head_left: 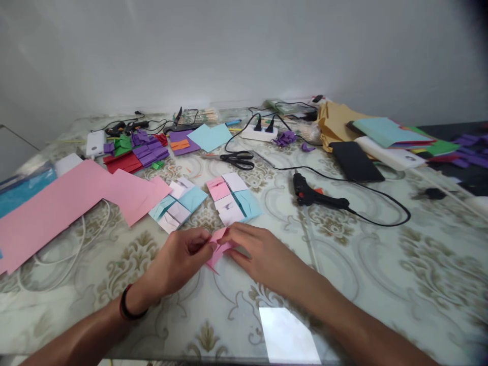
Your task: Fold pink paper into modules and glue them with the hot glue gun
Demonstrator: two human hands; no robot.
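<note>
A small folded piece of pink paper (216, 255) is held between both hands over the front middle of the table. My left hand (183, 254) pinches its left edge, thumb and fingers pressed together. On the other side, my right hand (253, 249) grips the paper with thumb below and fingers on top. Part of the paper is hidden behind the fingers. Just beyond the hands lie two squares of folded paper: one of white and light blue pieces (178, 203), the other of pink, white and light blue pieces (233, 199).
Large pink sheets (64, 203) cover the left side. Black scissors (238, 159), a glue gun (318, 195) with its cord, and a dark phone (356, 161) lie farther back. A white power strip (260, 133), purple folded papers (150, 151) and stacked coloured paper (392, 133) are near the wall.
</note>
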